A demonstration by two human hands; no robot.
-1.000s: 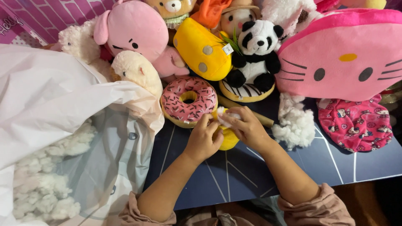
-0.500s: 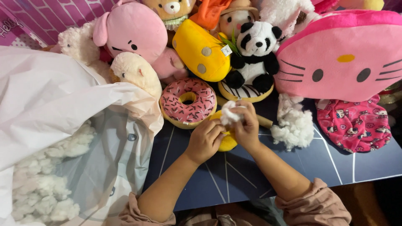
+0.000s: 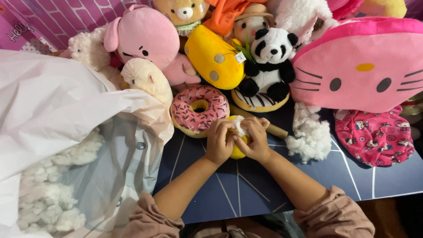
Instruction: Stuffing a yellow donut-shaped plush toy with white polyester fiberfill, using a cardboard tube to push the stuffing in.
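Both hands, left (image 3: 219, 140) and right (image 3: 252, 140), clamp a yellow toy (image 3: 237, 151) between their fingers on the worktop (image 3: 246, 189), white stuffing (image 3: 239, 126) pinched at its top, beside the donut (image 3: 199, 109).

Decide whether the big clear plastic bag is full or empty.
Partly full: the plastic bag holds white stuffing clumps along its lower left side.
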